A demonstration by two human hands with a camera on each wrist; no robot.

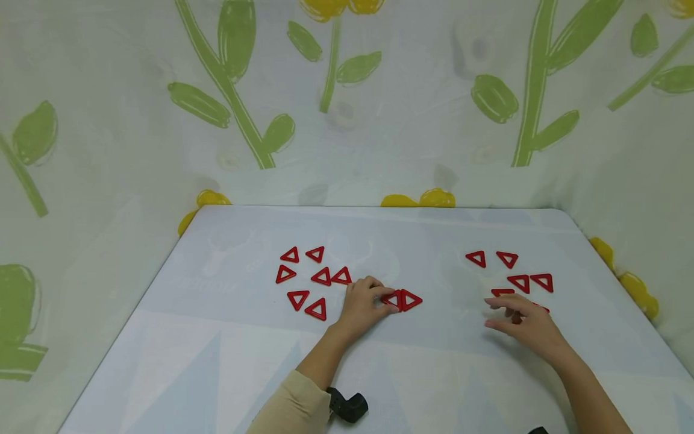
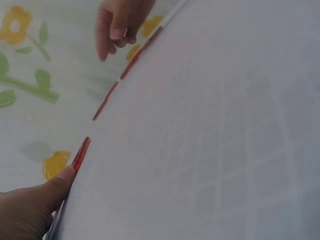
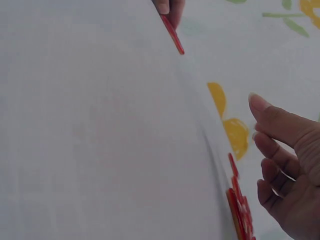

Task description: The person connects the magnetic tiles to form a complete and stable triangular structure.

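Observation:
Two red triangle frames lie side by side near the middle of the table. My left hand (image 1: 365,304) pinches the left triangle (image 1: 399,295) between thumb and finger; the right triangle (image 1: 413,305) appears to touch it along one edge. My right hand (image 1: 528,328) hovers over the right-hand group of red triangles (image 1: 541,278), fingers bent loosely and apart from the thumb, with nothing between them. It partly covers the nearest triangles of that group. In the right wrist view, a gap shows between this hand (image 3: 287,160) and the triangles (image 3: 240,207).
Several more red triangles (image 1: 321,276) lie spread left of my left hand, pointing various ways. All rest flat on a pale patterned table (image 1: 260,367). Behind it hangs a flowered cloth (image 1: 390,138). A black device (image 1: 349,407) sits at my left wrist.

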